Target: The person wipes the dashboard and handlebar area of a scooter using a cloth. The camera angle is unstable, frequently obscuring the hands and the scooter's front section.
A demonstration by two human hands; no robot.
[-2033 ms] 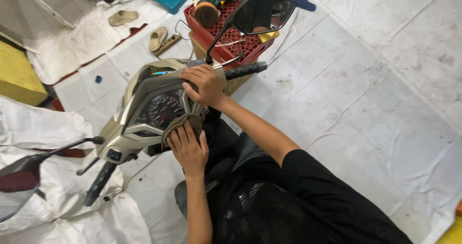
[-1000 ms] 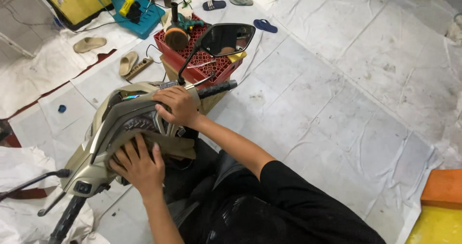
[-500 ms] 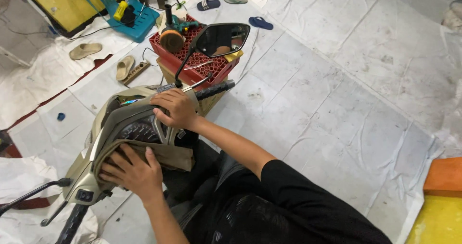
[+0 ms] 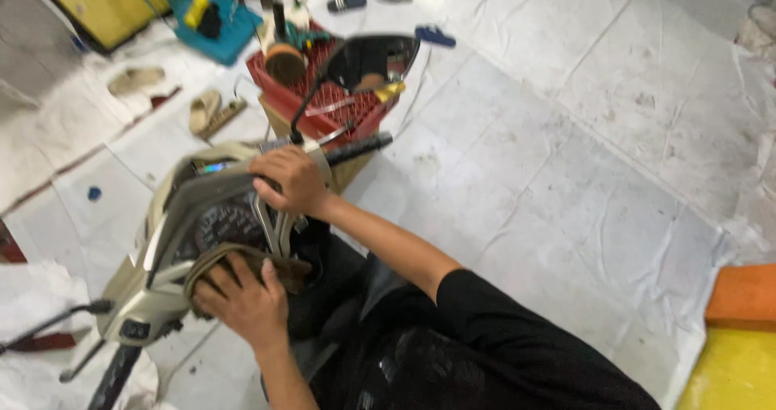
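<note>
A beige scooter handlebar cover (image 4: 174, 240) with a round speedometer (image 4: 226, 226) sits in front of me. My left hand (image 4: 240, 297) presses a brown cloth (image 4: 218, 258) against the near lower edge of the dashboard. My right hand (image 4: 291, 179) rests on the top of the cover, fingers curled over it, beside the black right grip (image 4: 360, 146). A dark rear-view mirror (image 4: 373, 59) rises on a thin stalk above the right grip.
A red crate (image 4: 319, 107) with tools stands just beyond the handlebar. Sandals (image 4: 206, 112) and slippers (image 4: 432, 35) lie on the white sheeted floor. A blue tray (image 4: 218, 22) is at the back left. An orange and yellow block (image 4: 740, 329) sits at the right.
My left hand with the cloth has slid lower and nearer along the dashboard. My right hand has stayed on top of the cover. The view has shifted slightly.
</note>
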